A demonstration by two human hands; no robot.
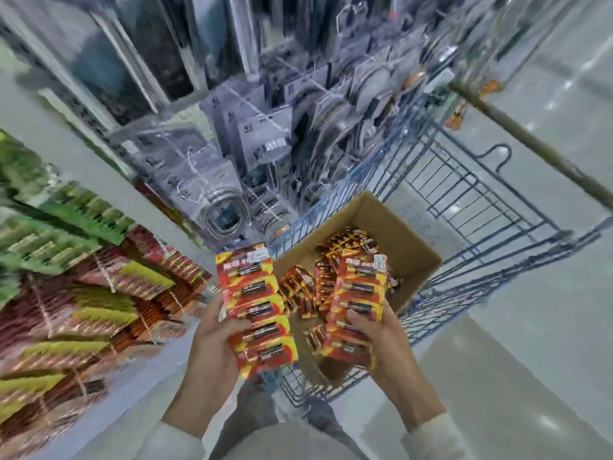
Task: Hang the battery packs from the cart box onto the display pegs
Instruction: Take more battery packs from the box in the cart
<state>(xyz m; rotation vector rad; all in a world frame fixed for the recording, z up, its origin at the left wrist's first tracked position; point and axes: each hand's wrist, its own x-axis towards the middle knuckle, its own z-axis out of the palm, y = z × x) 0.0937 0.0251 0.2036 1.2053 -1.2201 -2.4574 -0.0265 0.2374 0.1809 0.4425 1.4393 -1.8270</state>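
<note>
- Left-hand strip (255,307): a long red-and-yellow card of battery packs, held upright at the near left edge of the box. The left hand (215,340) grips its lower half, thumb curled across the front, other fingers behind and out of sight.
- Right-hand strip (358,293): a second card of the same kind, held over the near side of the box. The right hand (381,336) holds it with its thumb curled over the front face and the other fingers wrapped round the card's edge.
- Loose packs (298,290): more lie heaped in the cardboard box (391,224), mostly against its left and near walls.
- Step in hand, as I judge it: both strips are up out of the box and none is on a peg yet; this is the carry between picking and hanging.
- Next move calls for turning left toward the display (99,310), finding a free peg, and lining up a strip's top hole with it. One hand probably has to work alone or hand its strip over.
- The box sits in a blue wire cart (481,207) on a pale floor (530,327).
- Hard to make out: the display is badly smeared; red, yellow and green packs show, but no single peg does. The hang holes on the strips cannot be seen.
- Grey packaged goods (265,144) on the far shelving are blurred too. Print on the cards is unreadable.
</note>
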